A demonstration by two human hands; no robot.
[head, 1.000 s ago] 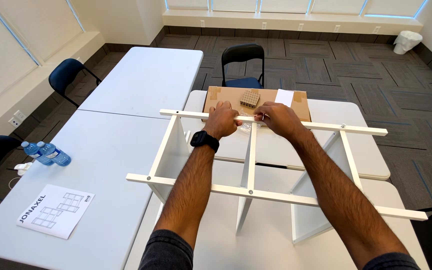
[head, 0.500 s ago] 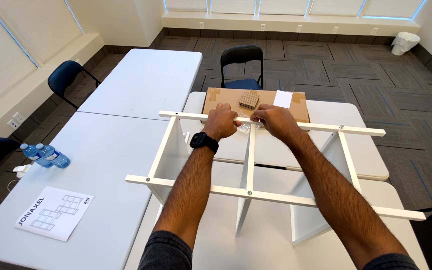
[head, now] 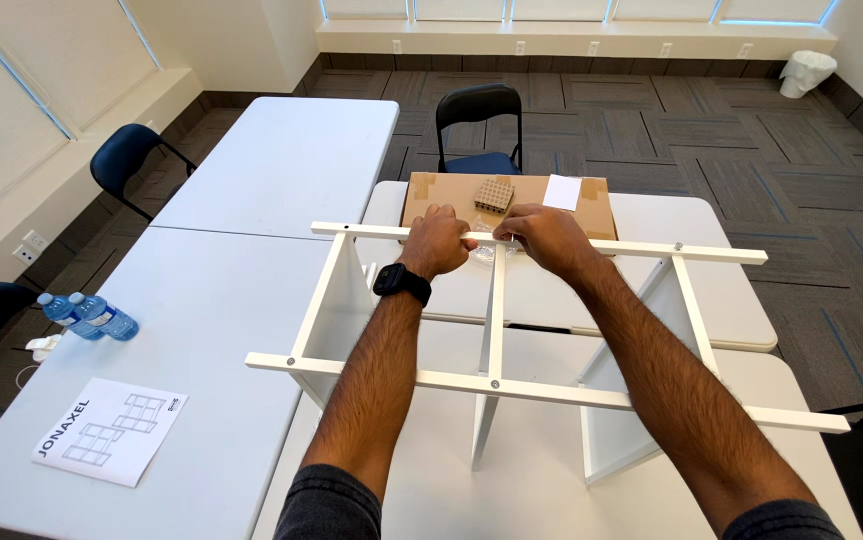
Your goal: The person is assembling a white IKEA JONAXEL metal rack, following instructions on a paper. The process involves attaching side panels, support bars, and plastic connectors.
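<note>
Plainly, the white shelf frame (head: 497, 300) stood on a white folding table (head: 712, 300) at centre frame, its thin front rail reaching past the table's right edge and its left end close to the seam with the neighbouring long table (head: 202, 330). Open carpet lay across the upper right of the frame, with a black folding chair (head: 479, 115) tucked behind the table. The frame looked smooth and painted, all flat slats and upright panels with small screw heads along the rails. Behind it lay a flat brown cardboard box (head: 592, 205), matte and taped. Both hands met on the far rail, above the middle upright: the left hand (head: 437, 240), a dark watch at its wrist, curled closed over the rail, and the right hand (head: 542, 238) likewise folded over it just beside, fingers pinched near a small clear plastic bag (head: 487, 252). At lower left lay an instruction sheet (head: 110, 443), with water bottles (head: 87, 315) above it.
</note>
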